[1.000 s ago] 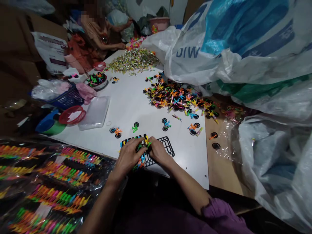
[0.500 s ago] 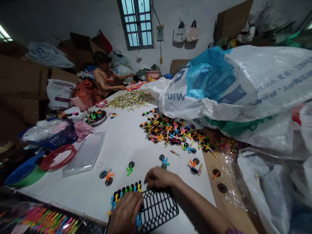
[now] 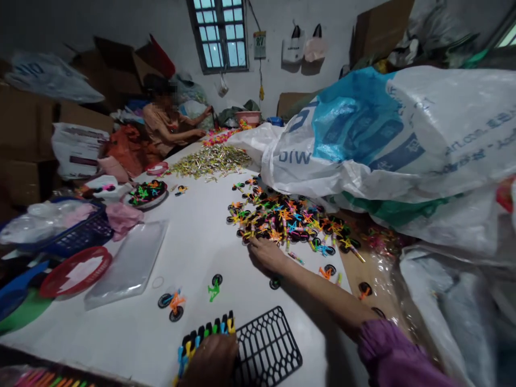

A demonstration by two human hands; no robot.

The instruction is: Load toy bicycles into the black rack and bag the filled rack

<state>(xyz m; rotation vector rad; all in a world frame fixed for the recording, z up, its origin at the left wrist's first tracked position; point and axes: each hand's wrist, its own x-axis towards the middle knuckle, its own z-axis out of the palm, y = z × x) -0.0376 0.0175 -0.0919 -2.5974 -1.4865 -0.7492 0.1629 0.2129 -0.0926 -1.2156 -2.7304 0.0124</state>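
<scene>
My right hand (image 3: 269, 253) reaches out across the white table (image 3: 201, 242) and rests palm down at the near edge of a pile of small colourful toy bicycles (image 3: 282, 217); its fingers are partly curled and I cannot see what they touch. My left hand (image 3: 212, 361) lies at the bottom edge on a black plastic grid tray (image 3: 268, 346), where a row of toy bicycles (image 3: 205, 330) stands clipped in. Its fingers are hidden. Two loose toy bicycles, an orange one (image 3: 171, 305) and a green one (image 3: 214, 286), lie near the tray.
Large white and blue plastic sacks (image 3: 382, 140) crowd the right side. A heap of small wrapped pieces (image 3: 212, 160) lies far up the table, where another person (image 3: 165, 121) sits working. A clear flat bag (image 3: 127, 263), a red lid (image 3: 74, 271) and a blue basket (image 3: 76, 234) lie at the left.
My right hand left the grid tray and moved forward to the pile of toy bicycles. My left hand stayed on the tray. The view tilted upward.
</scene>
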